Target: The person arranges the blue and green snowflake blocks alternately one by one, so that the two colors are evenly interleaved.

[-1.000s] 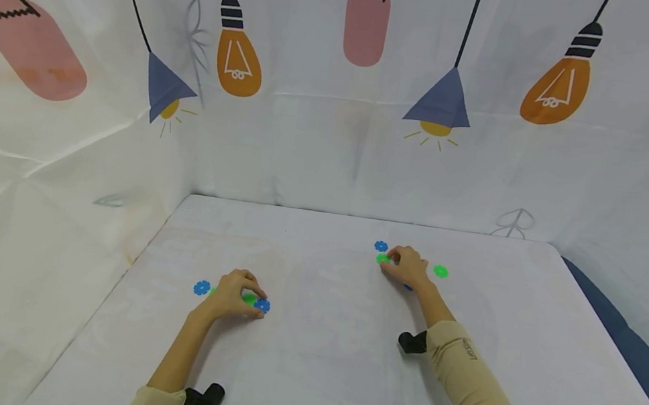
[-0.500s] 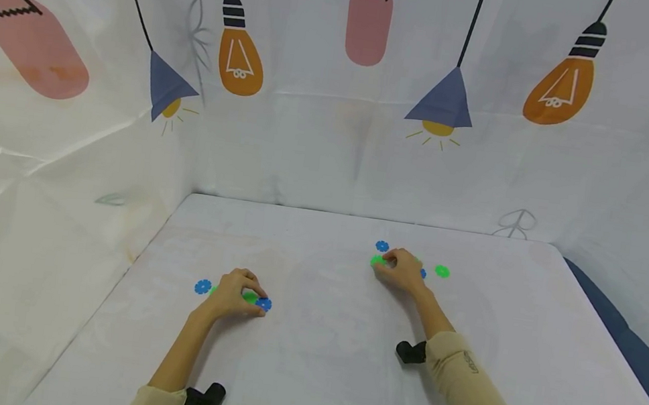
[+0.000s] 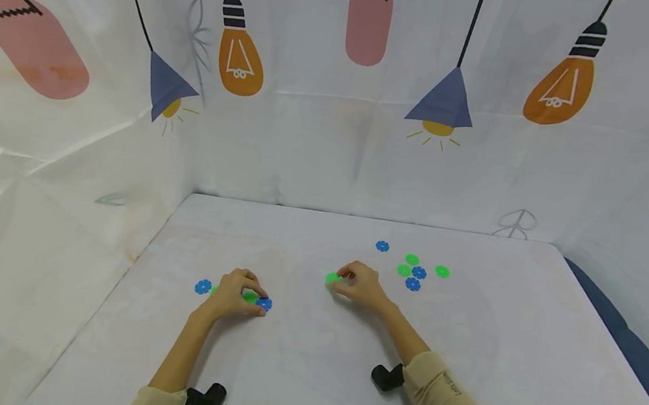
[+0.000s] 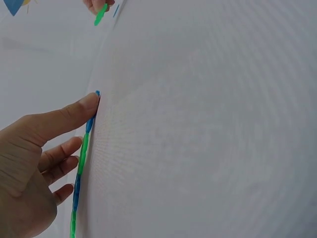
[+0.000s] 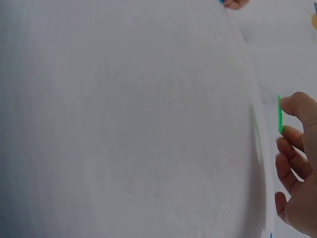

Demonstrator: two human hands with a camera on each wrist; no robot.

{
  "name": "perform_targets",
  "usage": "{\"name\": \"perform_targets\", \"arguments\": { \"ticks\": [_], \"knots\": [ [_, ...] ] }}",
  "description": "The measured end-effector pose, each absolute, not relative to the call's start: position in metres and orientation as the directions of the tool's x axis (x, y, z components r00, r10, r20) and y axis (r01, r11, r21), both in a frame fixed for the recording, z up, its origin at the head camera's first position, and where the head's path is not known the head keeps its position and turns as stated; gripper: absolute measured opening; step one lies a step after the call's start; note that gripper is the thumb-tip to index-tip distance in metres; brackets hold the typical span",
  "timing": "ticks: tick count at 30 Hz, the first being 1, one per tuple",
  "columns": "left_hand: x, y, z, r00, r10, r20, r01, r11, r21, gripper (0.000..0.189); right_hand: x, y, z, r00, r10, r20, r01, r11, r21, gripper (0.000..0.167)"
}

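Note:
My left hand pinches the blue notched disc at the right end of a row of discs lying on the table. A green disc adjoins it, and a blue disc shows at the row's left end; the hand covers the middle. Seen edge-on in the left wrist view, blue and green discs alternate in a joined line. Between thumb and finger, my right hand holds a single green disc, raised off the table in the right wrist view.
Loose discs lie at the back right of the white table: blue discs and green discs, several in all. One blue disc sits a little apart. A lamp-patterned sheet rises behind the table's far edge.
My right hand has picked the green disc from the loose group and carried it left and nearer, toward the left hand. The loose discs it covered now show. The left hand stays put.

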State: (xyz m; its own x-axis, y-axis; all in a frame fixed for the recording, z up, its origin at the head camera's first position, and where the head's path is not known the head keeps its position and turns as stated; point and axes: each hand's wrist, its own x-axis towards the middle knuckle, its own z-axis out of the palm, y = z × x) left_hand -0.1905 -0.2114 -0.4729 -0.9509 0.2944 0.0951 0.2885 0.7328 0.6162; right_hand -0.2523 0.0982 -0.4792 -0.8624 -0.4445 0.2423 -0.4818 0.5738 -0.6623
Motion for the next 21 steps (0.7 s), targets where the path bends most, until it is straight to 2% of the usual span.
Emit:
{"name": "perform_targets", "arguments": {
  "ticks": [15, 21],
  "knots": [
    [-0.191, -0.211, -0.473, -0.951, 0.291, 0.102, 0.291, 0.738, 0.609, 0.025, -0.228, 0.036, -0.479, -0.779, -0.609, 0.152, -0.544, 0.534, -0.647, 0.025],
    [-0.191, -0.211, -0.474, -0.948, 0.297, 0.111, 0.301, 0.734, 0.609, 0.025, -0.22, 0.02, -0.479, -0.745, -0.656, 0.117, -0.582, 0.554, -0.595, 0.026]
  ]
}}
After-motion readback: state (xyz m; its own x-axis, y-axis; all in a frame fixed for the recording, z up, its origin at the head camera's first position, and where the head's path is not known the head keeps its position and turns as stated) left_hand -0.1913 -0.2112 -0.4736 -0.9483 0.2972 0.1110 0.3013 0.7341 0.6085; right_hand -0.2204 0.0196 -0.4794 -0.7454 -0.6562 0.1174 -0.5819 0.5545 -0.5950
